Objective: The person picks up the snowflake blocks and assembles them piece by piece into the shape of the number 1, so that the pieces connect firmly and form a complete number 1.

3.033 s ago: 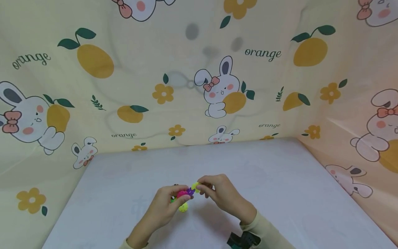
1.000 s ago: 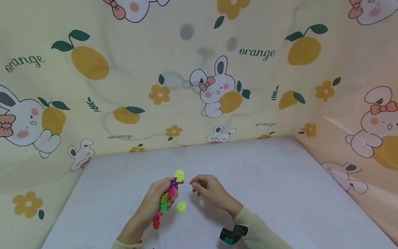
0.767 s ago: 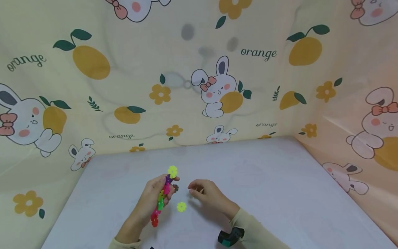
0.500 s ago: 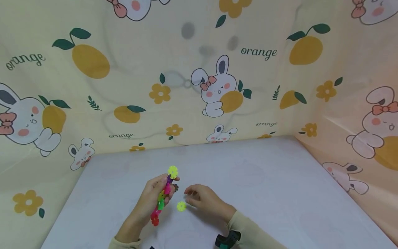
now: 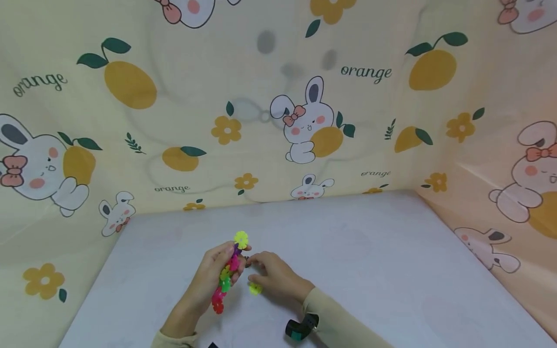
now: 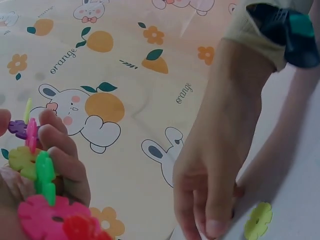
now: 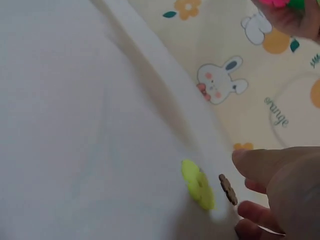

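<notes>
My left hand grips a chain of flower-shaped interlocking discs. From its far end run a yellow disc, a purple disc, a pink one, a yellow-green one, a green disc, another pink disc and a red disc. My right hand is low over the table, thumb and fingers apart. A loose brown disc sits between its thumb and fingertips with a gap showing. Beside it a loose yellow disc lies near the thumb, partly covered in the head view.
The white table spreads out around the hands. Behind and beside it hangs a cream cloth printed with rabbits and oranges. A black band is on the right wrist, and a small dark corner shows at the bottom edge.
My right hand has let go of the yellow disc at the chain's end and moved left and down to the loose discs. My left hand has turned the chain lengthwise and shifted slightly left.
</notes>
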Tool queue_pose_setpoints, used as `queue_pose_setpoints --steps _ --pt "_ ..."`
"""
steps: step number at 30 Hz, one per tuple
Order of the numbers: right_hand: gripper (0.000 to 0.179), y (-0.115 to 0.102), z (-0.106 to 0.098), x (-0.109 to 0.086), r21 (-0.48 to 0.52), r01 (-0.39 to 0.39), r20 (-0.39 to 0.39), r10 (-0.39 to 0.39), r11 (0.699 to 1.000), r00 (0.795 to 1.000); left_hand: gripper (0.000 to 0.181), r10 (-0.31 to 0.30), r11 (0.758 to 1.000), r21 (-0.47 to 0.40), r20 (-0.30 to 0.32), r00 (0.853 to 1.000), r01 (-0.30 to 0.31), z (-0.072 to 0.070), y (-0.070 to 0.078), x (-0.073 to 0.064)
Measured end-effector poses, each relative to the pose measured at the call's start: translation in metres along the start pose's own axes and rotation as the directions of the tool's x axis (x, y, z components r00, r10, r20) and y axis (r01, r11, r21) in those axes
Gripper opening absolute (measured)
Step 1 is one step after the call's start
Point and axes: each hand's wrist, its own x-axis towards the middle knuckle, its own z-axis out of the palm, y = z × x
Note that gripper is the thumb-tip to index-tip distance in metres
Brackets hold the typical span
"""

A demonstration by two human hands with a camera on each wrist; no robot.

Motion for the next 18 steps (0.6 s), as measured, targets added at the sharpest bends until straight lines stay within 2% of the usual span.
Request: queue_pose_setpoints --steps 4,9,14,18 --pt "0.043 -0.001 0.003 0.013 -0.015 -0.03 -0.045 0.029 0.999 0.999 0.047 -0.014 1.0 -0.004 -0.003 1.0 0.014 0.0 0.001 0.0" --pt "0.046 -0.003 0.007 0.028 -0.104 -0.043 -0.08 0.035 0.994 0.996 0.037 -0.029 0.999 -0.023 -0.012 1.0 0.028 -0.001 0.002 -0.001" --pt "0.033 -0.006 0.009 0.035 -0.208 -0.028 -0.108 0.006 0.978 0.994 0.037 -0.012 0.999 -0.053 0.0 1.0 0.012 -0.001 0.003 -0.002" --pt "0.022 -0.008 0.008 0.036 -0.216 -0.045 -0.119 0.019 0.975 0.993 0.037 0.0 0.999 -0.048 -0.004 1.0 0.0 0.0 0.002 -0.001"
